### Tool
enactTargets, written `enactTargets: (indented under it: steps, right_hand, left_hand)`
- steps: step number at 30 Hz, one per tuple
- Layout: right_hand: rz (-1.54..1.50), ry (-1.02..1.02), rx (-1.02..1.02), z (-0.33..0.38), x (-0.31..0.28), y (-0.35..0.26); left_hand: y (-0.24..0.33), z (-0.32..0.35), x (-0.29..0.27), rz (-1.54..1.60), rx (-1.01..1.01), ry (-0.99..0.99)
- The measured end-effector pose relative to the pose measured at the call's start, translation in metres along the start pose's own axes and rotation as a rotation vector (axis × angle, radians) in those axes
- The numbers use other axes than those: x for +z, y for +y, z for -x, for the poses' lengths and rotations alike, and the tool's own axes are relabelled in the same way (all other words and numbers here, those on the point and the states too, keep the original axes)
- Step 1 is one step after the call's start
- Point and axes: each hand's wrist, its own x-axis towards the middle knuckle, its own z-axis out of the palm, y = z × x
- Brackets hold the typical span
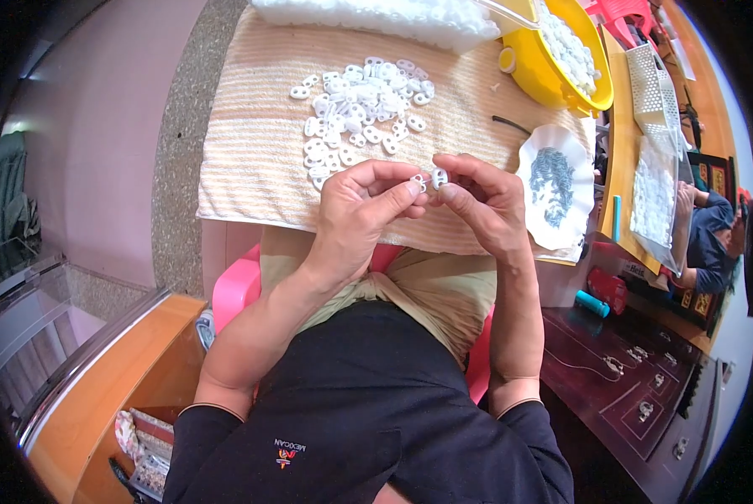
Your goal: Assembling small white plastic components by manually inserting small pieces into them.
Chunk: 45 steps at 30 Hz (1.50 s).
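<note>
1. The left hand is raised above the near edge of the desk, its fingers pinched on a small metal ring piece.
2. The right hand faces it from the right, its fingers grasping a small white plastic piece between thumb and forefinger.
3. The ring piece and the white piece sit just beside each other, touching or nearly so, between the two hands; which it is cannot be told.
4. A striped beige towel covers the desk, and a loose heap of white plastic pieces lies on it, just beyond the hands.
5. To the right of the hands, a white scalloped dish holds a pile of small dark metal parts.
6. At the far right, a yellow bowl is full of more white pieces.
7. A clear tray with white pieces runs along the far edge of the towel.
8. At the far right edge, another person in a dark blue top sits at another surface.
</note>
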Motion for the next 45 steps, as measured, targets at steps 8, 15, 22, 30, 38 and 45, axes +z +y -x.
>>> enactTargets:
  steps: [8, 15, 22, 30, 38, 45]
  right_hand:
    - [-0.048, -0.016, 0.004, 0.0006, -0.0023, -0.0001]
    - [-0.009, -0.039, -0.026, 0.0007, -0.0031, 0.0005]
    - [-0.039, -0.066, -0.031, 0.0007, -0.0037, 0.0027]
    - [-0.001, -0.106, -0.039, 0.0002, -0.0063, 0.0018]
    - [-0.018, -0.129, -0.058, 0.0009, -0.005, 0.0011]
    - [-0.004, -0.133, -0.075, 0.0013, -0.0061, 0.0018]
  left_hand:
    - [-0.0012, -0.0003, 0.0001, -0.008, -0.002, -0.01]
    - [-0.0014, 0.0004, 0.0005, -0.038, -0.01, -0.015]
    - [-0.001, 0.0007, 0.0016, -0.034, -0.024, -0.012]
    - [-0.001, 0.0006, 0.0019, -0.038, -0.027, -0.024]
    - [-0.0017, 0.0009, 0.0018, -0.04, -0.05, -0.025]
    - [-0.0009, 0.001, 0.0032, -0.026, -0.073, -0.019]
